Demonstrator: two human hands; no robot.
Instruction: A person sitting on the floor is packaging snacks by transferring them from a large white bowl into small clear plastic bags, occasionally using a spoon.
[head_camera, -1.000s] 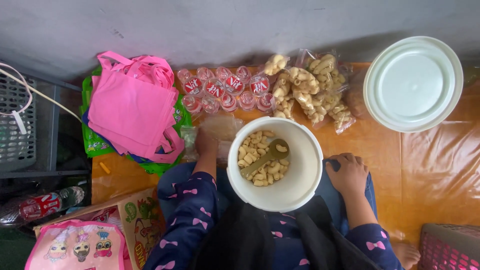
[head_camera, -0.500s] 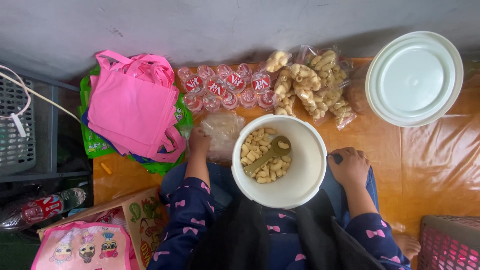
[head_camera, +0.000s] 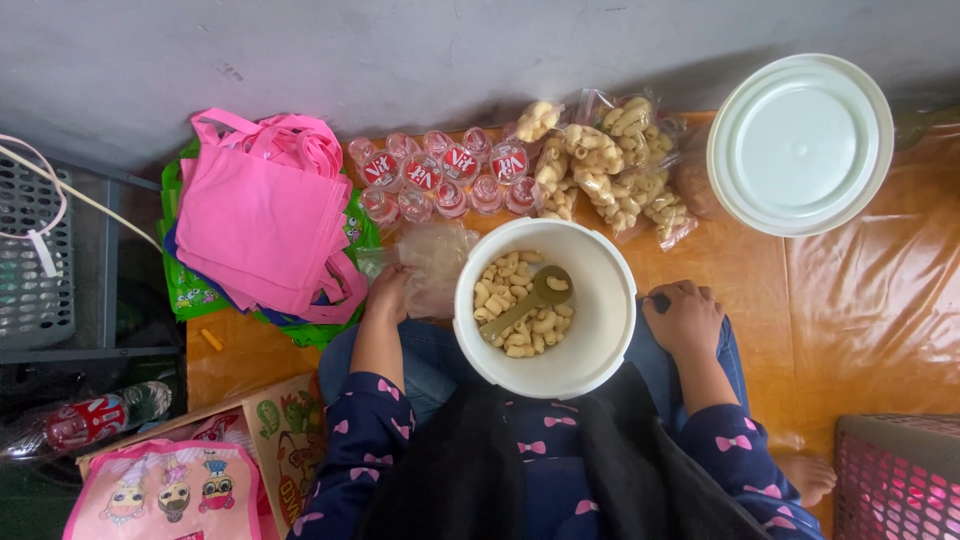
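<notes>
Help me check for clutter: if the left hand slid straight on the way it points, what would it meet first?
The left hand already touches the clear plastic bags. Further on, it would probably meet the sealed water cups near the wall.

Left hand slid out to 9 o'clock of the bucket, now gripping the clear plastic bag there. Right hand drifted slightly toward 3 o'clock. Spoon in the bucket shifted a bit.
</notes>
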